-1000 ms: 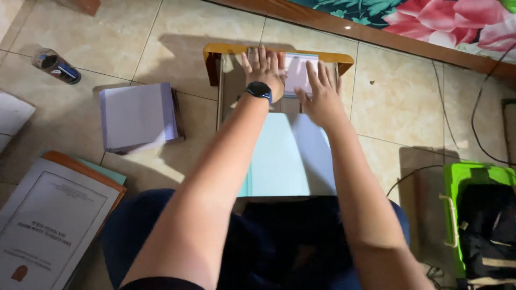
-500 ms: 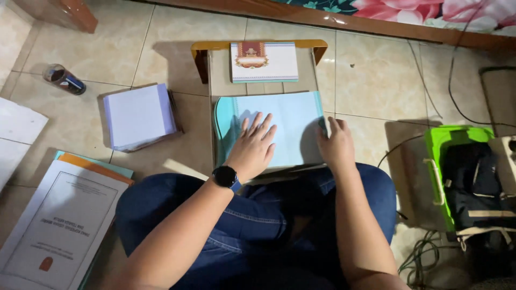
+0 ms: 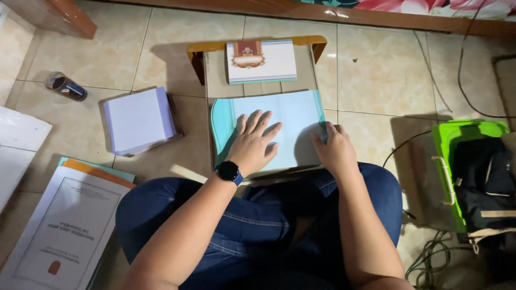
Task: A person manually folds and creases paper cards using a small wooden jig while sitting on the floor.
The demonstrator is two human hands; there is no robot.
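Note:
I sit cross-legged on a tiled floor with a small wooden lap desk (image 3: 215, 49) in front of my knees. A pale teal paper cover (image 3: 293, 115) lies on the desk. My left hand (image 3: 253, 140), with a dark watch on its wrist, rests flat on the cover with fingers spread. My right hand (image 3: 334, 149) grips the cover's right edge with curled fingers. A white booklet with a red emblem (image 3: 260, 60) lies at the desk's far end, apart from both hands.
A stack of white paper (image 3: 138, 119) lies left of the desk, and a dark cylinder (image 3: 65, 87) beyond it. Printed sheets (image 3: 59, 231) sit at lower left. A green bin (image 3: 457, 145) holding a black bag, with cables, stands right.
Both hands have drawn back from the desk's far end to the teal cover. Since half a second ago the left hand has stayed flat on it and the right stays at its edge.

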